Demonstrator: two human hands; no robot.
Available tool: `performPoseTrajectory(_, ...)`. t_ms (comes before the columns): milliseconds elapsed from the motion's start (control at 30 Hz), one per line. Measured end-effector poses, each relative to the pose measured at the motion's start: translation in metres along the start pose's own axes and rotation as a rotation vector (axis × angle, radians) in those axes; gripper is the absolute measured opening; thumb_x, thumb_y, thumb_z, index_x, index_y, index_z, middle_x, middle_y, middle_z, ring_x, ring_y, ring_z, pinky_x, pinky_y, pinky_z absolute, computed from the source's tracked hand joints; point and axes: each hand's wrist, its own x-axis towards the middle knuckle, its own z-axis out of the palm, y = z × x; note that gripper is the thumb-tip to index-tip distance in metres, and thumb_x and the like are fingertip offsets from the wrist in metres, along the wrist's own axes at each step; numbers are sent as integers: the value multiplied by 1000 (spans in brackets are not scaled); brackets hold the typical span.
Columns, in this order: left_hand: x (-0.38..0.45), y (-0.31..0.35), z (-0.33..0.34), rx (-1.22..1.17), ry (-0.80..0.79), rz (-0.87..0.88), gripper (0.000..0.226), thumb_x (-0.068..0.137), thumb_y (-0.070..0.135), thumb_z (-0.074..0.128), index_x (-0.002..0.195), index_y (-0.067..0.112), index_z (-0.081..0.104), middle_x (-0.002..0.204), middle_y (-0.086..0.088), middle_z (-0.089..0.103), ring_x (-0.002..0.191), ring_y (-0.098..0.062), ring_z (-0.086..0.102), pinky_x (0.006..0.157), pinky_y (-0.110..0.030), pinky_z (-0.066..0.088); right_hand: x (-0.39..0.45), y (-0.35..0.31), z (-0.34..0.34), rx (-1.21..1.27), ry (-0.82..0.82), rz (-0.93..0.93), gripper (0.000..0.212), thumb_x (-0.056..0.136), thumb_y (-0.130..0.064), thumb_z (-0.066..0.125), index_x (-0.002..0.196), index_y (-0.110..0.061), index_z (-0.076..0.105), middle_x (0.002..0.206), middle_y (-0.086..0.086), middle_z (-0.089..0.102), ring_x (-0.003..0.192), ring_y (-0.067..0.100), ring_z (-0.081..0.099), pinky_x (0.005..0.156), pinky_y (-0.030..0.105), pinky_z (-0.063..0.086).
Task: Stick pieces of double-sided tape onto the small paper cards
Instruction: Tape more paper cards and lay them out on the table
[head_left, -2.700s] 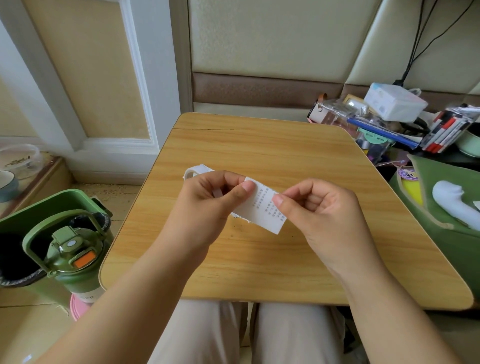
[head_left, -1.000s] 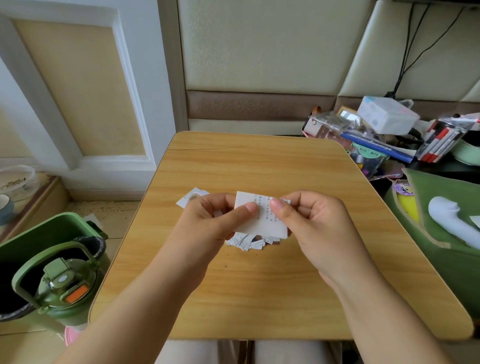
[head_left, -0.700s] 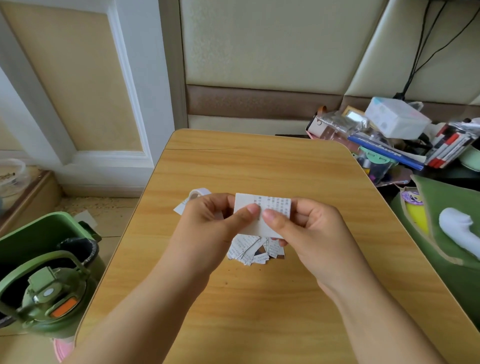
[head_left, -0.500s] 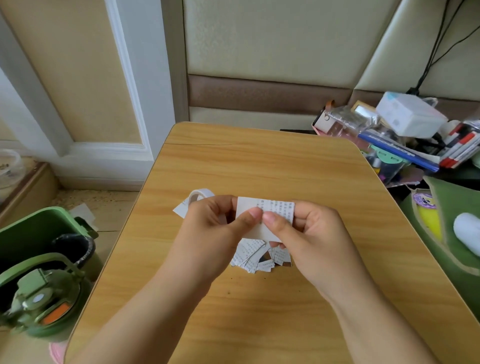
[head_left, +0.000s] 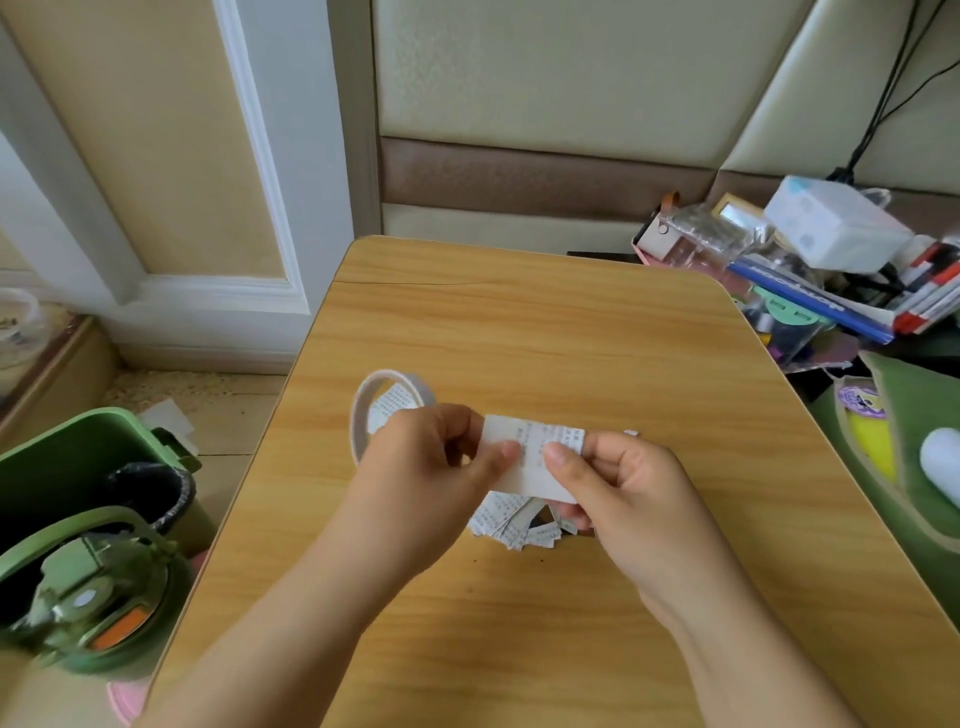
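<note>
Now both hands meet over the middle of the wooden table (head_left: 519, 322): the left hand (head_left: 431, 467) and the right hand (head_left: 618, 483) each pinch a small printed paper card (head_left: 535, 457) between thumb and fingers. Beneath it a heap of cut cards (head_left: 514, 525) lies on the wood. A tape roll (head_left: 363, 410) stands just left of the left hand, ringing another card. Left of the table, a green bin (head_left: 78, 457) holds a black liner, with a green bottle (head_left: 88, 597) nearer.

Matt printed paper card (head_left: 535, 457), smooth wood-grain table (head_left: 519, 332), green plastic bin (head_left: 78, 457)
</note>
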Motion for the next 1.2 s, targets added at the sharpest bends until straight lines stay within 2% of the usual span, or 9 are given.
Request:
performPoseTrajectory(100, -22, -12, -9, 417, 108, 322, 5, 81, 28, 69, 82, 23, 70, 62, 19, 54, 49, -1, 45, 49, -9, 33, -18, 23, -13, -198, 40, 76, 22, 87, -32, 65, 82, -12, 69, 74, 9, 71, 58, 19, 60, 62, 30, 44)
performPoseTrajectory(167, -41, -31, -6, 539, 35, 448, 7, 80, 22, 70, 87, 23, 72, 72, 9, 57, 59, -6, 52, 46, -19, 41, -34, 44, -14, -353, 19, 156, 21, 87, -28, 65, 77, -10, 67, 66, 5, 69, 54, 21, 55, 59, 29, 41)
performPoseTrajectory(300, -75, -66, 20, 689, -185, 611, 24, 82, 28, 51, 88, 24, 74, 81, 2, 64, 65, -20, 59, 50, -23, 41, -53, 72, -1, -617, 106, 134, 38, 85, -27, 66, 59, -12, 43, 42, -7, 37, 43, 9, 28, 46, 25, 24)
performPoseTrajectory(533, -90, -74, 37, 584, -178, 572, 29, 86, 26, 49, 97, 19, 74, 104, 0, 69, 90, -25, 64, 64, -35, 56, -54, 78, 10, -799, 300, -249, 26, 69, -10, 80, 86, -15, 60, 88, -1, 53, 87, 24, 52, 76, 34, 44)
performPoseTrajectory(700, -88, -69, 36, 582, -168, 590, 27, 84, 24, 49, 94, 20, 75, 110, 8, 69, 84, -27, 64, 61, -32, 55, -48, 82, 24, -717, 102, -269, 10, 82, 2, 61, 78, -6, 65, 82, 3, 57, 75, 18, 51, 68, 17, 32)
performPoseTrajectory(833, -87, -70, 37, 576, -137, 576, 29, 82, 26, 49, 89, 20, 76, 103, 10, 71, 80, -24, 64, 55, -29, 54, -41, 83, 11, -731, 221, -187, 12, 85, 2, 55, 77, -5, 61, 81, 2, 53, 77, 19, 46, 68, 25, 31)
performPoseTrajectory(967, -89, -72, 37, 555, -123, 594, 28, 82, 25, 50, 92, 22, 76, 105, 10, 70, 77, -25, 62, 58, -31, 53, -44, 81, 28, -756, 35, -221, 10, 90, -3, 53, 85, -5, 62, 96, 8, 59, 88, 23, 53, 75, 26, 37)
performPoseTrajectory(1133, -89, -76, 40, 547, -94, 594, 28, 82, 24, 50, 90, 20, 76, 103, 9, 71, 77, -25, 62, 58, -33, 54, -41, 86, 17, -745, 267, -216, 10, 85, 4, 58, 76, 0, 61, 83, 14, 59, 72, 25, 49, 67, 30, 37)
performPoseTrajectory(1200, -89, -77, 40, 546, -97, 600, 28, 82, 24, 49, 92, 20, 76, 104, 9, 70, 77, -25, 62, 58, -34, 54, -44, 87, 28, -755, 237, -288, 12, 81, 6, 58, 72, -2, 61, 78, 13, 61, 66, 19, 49, 65, 28, 40)
